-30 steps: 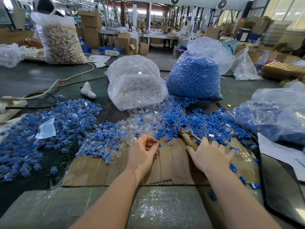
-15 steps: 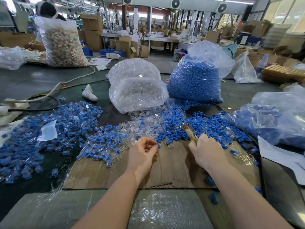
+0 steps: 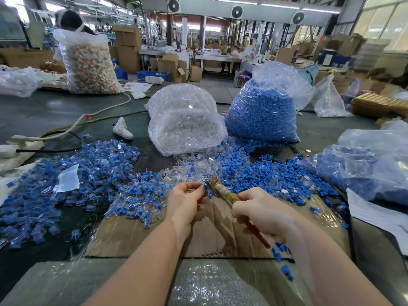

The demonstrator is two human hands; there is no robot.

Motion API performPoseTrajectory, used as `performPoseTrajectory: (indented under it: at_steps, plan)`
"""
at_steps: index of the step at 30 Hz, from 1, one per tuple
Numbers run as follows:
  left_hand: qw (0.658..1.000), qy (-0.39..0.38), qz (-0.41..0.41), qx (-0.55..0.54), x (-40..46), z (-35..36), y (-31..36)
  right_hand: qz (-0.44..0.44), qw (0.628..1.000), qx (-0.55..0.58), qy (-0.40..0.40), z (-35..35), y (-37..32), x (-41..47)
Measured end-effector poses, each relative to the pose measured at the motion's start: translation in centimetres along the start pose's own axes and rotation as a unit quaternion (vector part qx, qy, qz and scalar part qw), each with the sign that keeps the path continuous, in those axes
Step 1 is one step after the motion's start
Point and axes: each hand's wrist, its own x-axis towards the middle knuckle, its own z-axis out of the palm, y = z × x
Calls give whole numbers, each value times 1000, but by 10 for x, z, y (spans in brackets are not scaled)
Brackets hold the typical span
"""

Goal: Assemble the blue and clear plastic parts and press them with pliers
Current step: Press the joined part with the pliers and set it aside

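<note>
A dark worktable (image 3: 55, 111) stood in a cluttered factory hall, a flattened cardboard sheet (image 3: 132, 237) near. The left hand (image 3: 185, 202) pinched a small blue-and-clear part (image 3: 204, 191); the right hand (image 3: 262, 208) gripped pliers (image 3: 223, 192), tip touching it. Loose blue parts (image 3: 265, 173) and clear parts (image 3: 189, 171) lay beyond.

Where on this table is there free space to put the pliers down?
Free: the bare cardboard near the edge, between the left hand and the loose parts on the left; also the bubble wrap under the forearms. Crowded: the blue pile ahead of the right hand, and the assembled pile on the left.
</note>
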Motion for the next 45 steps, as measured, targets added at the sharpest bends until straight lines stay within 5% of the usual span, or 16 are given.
performPoseTrajectory:
  at_steps: [33, 45]
  plan:
    - [992, 11, 48, 112, -2, -2, 18, -19, 997, 31, -69, -3, -6, -12]
    - [992, 30, 50, 110, -2, 1, 16, -40, 997, -50, -48, 3, -8, -12]
